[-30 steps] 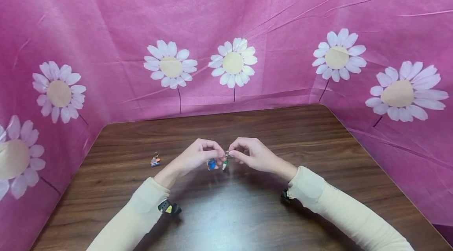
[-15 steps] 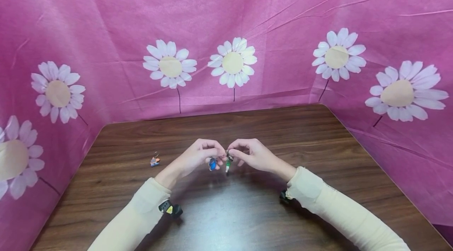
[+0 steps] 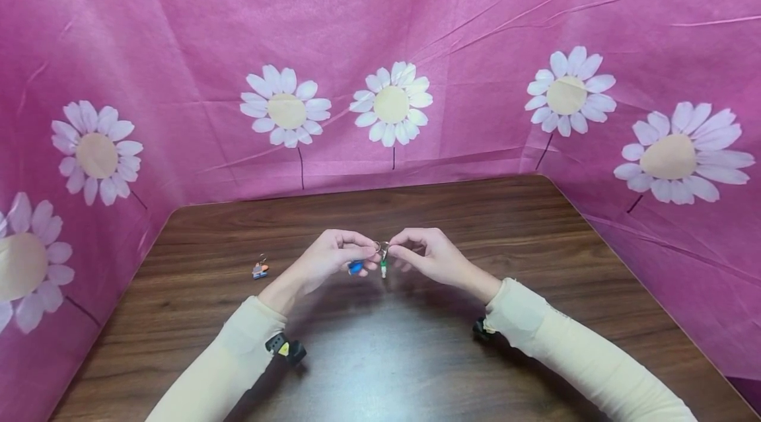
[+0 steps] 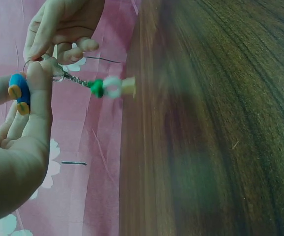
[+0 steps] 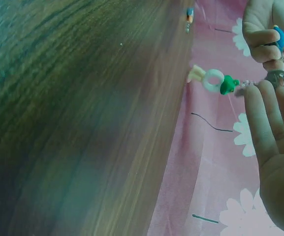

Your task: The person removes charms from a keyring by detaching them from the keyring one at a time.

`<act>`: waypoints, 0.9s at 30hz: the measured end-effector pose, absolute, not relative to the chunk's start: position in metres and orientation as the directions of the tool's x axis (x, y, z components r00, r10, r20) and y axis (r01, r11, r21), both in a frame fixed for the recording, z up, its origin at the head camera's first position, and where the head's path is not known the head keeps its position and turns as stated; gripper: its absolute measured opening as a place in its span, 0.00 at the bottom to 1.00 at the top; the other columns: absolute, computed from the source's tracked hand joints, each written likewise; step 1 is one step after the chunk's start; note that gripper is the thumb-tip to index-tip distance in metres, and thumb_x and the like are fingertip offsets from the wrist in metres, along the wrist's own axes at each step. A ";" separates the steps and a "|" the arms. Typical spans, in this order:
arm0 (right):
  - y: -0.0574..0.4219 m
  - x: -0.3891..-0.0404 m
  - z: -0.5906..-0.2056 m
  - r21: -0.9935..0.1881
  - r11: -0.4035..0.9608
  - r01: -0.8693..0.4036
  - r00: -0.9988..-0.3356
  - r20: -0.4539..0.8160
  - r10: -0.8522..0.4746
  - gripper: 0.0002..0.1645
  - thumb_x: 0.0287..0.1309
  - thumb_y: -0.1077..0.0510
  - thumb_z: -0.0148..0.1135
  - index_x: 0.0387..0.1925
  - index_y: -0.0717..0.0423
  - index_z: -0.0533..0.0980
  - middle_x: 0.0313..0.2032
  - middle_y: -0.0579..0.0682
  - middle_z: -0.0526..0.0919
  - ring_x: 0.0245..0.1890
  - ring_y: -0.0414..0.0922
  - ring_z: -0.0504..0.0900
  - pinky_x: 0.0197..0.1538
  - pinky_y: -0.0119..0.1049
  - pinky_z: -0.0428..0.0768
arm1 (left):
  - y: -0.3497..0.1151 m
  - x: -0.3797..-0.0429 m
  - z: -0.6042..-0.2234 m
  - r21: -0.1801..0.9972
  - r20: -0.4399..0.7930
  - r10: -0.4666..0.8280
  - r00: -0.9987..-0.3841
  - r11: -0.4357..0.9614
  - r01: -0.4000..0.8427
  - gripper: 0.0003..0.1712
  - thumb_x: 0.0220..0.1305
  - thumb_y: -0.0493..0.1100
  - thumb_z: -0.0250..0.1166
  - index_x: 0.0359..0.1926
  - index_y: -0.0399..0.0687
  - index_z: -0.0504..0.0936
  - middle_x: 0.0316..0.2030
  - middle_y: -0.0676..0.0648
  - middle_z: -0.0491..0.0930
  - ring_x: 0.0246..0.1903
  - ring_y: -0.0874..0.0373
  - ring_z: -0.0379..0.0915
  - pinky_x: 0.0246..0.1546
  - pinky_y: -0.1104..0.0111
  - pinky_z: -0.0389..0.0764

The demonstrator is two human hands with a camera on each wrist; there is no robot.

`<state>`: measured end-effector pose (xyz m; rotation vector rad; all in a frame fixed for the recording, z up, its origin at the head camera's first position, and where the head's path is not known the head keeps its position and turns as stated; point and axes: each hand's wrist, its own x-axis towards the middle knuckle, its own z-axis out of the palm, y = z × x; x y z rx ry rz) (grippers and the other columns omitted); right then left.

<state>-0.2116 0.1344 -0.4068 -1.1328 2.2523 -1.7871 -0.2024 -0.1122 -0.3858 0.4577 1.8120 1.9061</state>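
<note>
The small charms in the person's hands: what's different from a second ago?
The blue charm and the green-and-white charm have shifted slightly up in the head view, the latter also a little to the right. The left hand and right hand still pinch metal fittings. The orange charm lies unmoved on the table.

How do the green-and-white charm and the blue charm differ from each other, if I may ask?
Colour: the green-and-white charm has a green part, a white part and a pale yellow end; the blue charm is blue with orange-yellow parts.
Position: the green-and-white charm hangs between the left hand and the right hand; the blue charm sits close in by the left hand.
Both are small and held above the table.
</note>
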 end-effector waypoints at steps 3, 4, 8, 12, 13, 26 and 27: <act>0.133 -0.211 -0.407 -0.848 0.046 -0.528 -0.724 0.422 -0.546 0.06 0.68 0.68 0.62 0.43 0.64 0.82 0.33 0.61 0.87 0.28 0.64 0.86 0.31 0.46 0.88 | -0.111 -0.203 -0.386 0.992 -0.113 0.543 -0.832 0.014 -0.126 0.17 0.68 0.37 0.67 0.51 0.27 0.82 0.38 0.33 0.86 0.35 0.55 0.85 0.38 0.65 0.87; 0.133 -0.211 -0.407 -0.844 0.042 -0.534 -0.723 0.430 -0.540 0.06 0.68 0.68 0.63 0.43 0.64 0.82 0.33 0.60 0.87 0.27 0.64 0.86 0.31 0.46 0.88 | -0.111 -0.202 -0.386 0.990 -0.130 0.547 -0.827 0.027 -0.138 0.17 0.68 0.37 0.67 0.52 0.27 0.83 0.38 0.34 0.86 0.35 0.55 0.85 0.38 0.65 0.87; 0.132 -0.210 -0.407 -0.835 0.024 -0.549 -0.711 0.452 -0.539 0.06 0.66 0.68 0.64 0.42 0.64 0.83 0.33 0.56 0.87 0.27 0.62 0.86 0.31 0.46 0.88 | -0.111 -0.201 -0.386 0.982 -0.184 0.580 -0.794 0.071 -0.176 0.17 0.68 0.35 0.66 0.53 0.26 0.81 0.39 0.33 0.86 0.34 0.55 0.85 0.39 0.65 0.87; 0.130 -0.208 -0.406 -0.802 0.029 -0.596 -0.680 0.486 -0.549 0.07 0.64 0.72 0.65 0.42 0.64 0.83 0.34 0.55 0.88 0.26 0.57 0.87 0.30 0.45 0.88 | -0.114 -0.200 -0.386 0.980 -0.193 0.637 -0.746 0.094 -0.173 0.17 0.68 0.33 0.64 0.54 0.25 0.80 0.43 0.28 0.84 0.34 0.55 0.84 0.39 0.66 0.86; 0.129 -0.207 -0.405 -0.790 0.035 -0.613 -0.673 0.497 -0.548 0.08 0.63 0.72 0.65 0.42 0.64 0.83 0.34 0.55 0.88 0.25 0.54 0.87 0.30 0.45 0.87 | -0.114 -0.200 -0.386 0.981 -0.192 0.650 -0.735 0.099 -0.169 0.17 0.68 0.33 0.64 0.54 0.26 0.80 0.43 0.29 0.84 0.34 0.56 0.84 0.39 0.67 0.85; 0.130 -0.207 -0.406 -0.627 0.099 -0.772 -0.568 0.612 -0.550 0.11 0.56 0.75 0.69 0.40 0.62 0.85 0.32 0.51 0.88 0.24 0.48 0.86 0.27 0.37 0.86 | -0.115 -0.198 -0.387 0.979 -0.201 0.705 -0.680 0.138 -0.147 0.19 0.71 0.39 0.64 0.53 0.24 0.80 0.33 0.42 0.81 0.29 0.59 0.75 0.36 0.68 0.83; 0.131 -0.209 -0.407 -0.605 0.106 -0.789 -0.551 0.622 -0.555 0.12 0.56 0.75 0.70 0.40 0.61 0.86 0.32 0.50 0.88 0.24 0.46 0.85 0.27 0.35 0.85 | -0.116 -0.198 -0.387 0.980 -0.199 0.705 -0.681 0.132 -0.149 0.19 0.71 0.39 0.64 0.53 0.23 0.80 0.34 0.40 0.82 0.29 0.59 0.76 0.36 0.67 0.84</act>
